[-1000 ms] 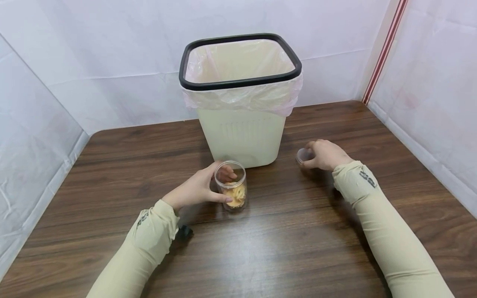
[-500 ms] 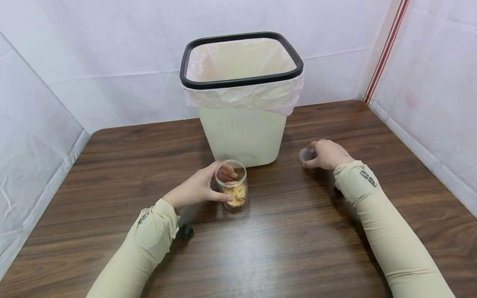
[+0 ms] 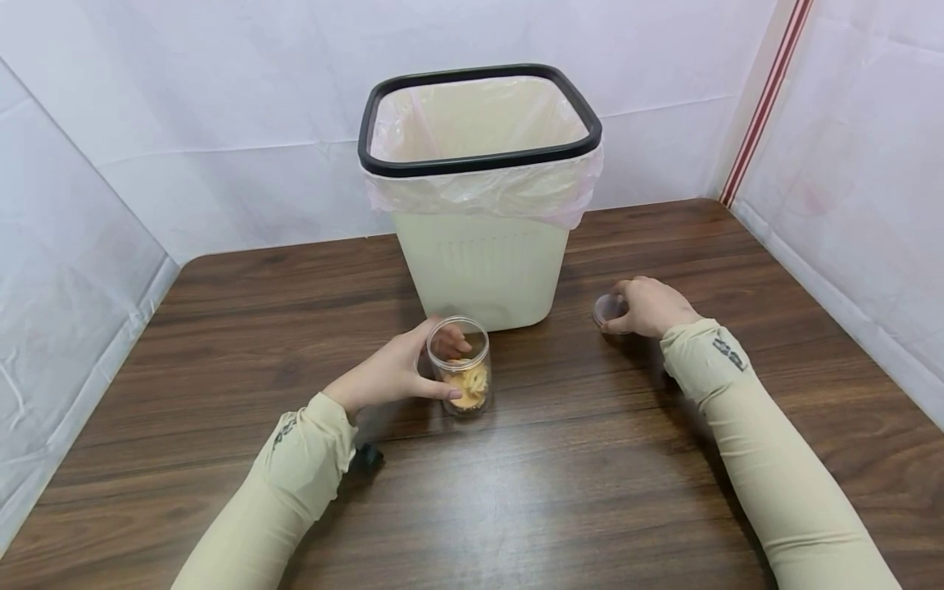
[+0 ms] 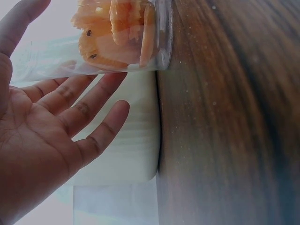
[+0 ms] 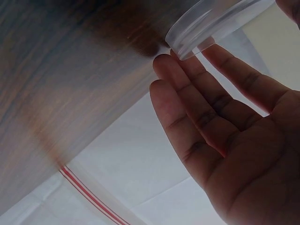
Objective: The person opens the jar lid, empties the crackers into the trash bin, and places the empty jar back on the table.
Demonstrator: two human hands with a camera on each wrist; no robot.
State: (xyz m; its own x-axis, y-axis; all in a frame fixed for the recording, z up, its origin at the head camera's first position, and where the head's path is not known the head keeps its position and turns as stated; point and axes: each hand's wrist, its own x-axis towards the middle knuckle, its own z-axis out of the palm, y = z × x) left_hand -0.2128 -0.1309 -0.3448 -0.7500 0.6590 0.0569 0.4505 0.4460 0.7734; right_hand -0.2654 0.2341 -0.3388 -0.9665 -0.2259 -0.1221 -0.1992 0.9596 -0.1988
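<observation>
The work appears to be at the stage of handling an open container and its cover separately: the person's left hand [image 3: 401, 373] has a clear jar [image 3: 472, 369] between thumb and fingers, while the right hand [image 3: 652, 307] pinches a clear round lid [image 3: 608, 309] well apart from it. The left hand is spread about as wide as the jar, thumb on the near side and fingers round the far side, with the little finger standing off the wall in the left wrist view. The right hand's spread matches the lid's width, its fingertips at the edge. The jar stands upright on the desk [image 3: 310, 328], in front of the bin [image 3: 483, 262] toward its left side, its long axis about vertical and its open mouth pointing up; orange-yellow snack pieces [image 3: 472, 385] lie in its lower part. The lid, right of the bin's foot, is a flat disc without a long axis, lying roughly level; whether it touches the desk, and which face is up, cannot be told. If the two are to be joined, the next move would call for a steady jar and the lid lifted leftward, levelled and centred over the mouth.
</observation>
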